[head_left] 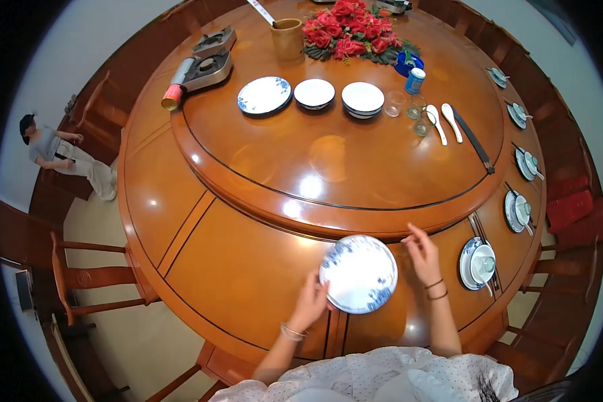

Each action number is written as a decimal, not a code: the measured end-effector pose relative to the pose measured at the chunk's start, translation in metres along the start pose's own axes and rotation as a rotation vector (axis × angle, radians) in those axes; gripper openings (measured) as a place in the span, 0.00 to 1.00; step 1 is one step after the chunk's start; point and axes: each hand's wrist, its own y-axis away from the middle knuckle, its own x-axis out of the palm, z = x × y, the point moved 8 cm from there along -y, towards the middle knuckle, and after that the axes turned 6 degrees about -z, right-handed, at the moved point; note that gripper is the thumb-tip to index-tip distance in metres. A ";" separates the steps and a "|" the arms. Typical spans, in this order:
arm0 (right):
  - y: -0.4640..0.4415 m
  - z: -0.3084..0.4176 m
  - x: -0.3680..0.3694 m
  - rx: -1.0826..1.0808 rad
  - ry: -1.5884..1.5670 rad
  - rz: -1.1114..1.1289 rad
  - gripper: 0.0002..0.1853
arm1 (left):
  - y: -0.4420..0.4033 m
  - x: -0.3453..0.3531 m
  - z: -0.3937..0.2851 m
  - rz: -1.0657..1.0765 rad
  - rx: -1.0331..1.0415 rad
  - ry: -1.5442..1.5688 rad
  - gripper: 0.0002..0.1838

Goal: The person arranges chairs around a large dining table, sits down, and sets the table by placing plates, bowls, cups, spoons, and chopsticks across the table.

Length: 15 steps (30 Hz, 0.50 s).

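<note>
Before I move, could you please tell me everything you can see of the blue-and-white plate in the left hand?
The round plate is glossy white, probably glazed ceramic, with blue floral patterns at its upper-left and lower-right edges and a plain middle. It faces up with nothing on it. The left hand grips its lower-left rim, thumb on top; the open right hand is beside it, apart. It is over the near side of the wooden table; its underside is hidden.
</note>
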 end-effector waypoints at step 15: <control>-0.158 0.044 0.259 -0.072 -0.593 0.016 0.38 | -0.232 -0.167 -0.099 -0.333 0.316 0.098 0.14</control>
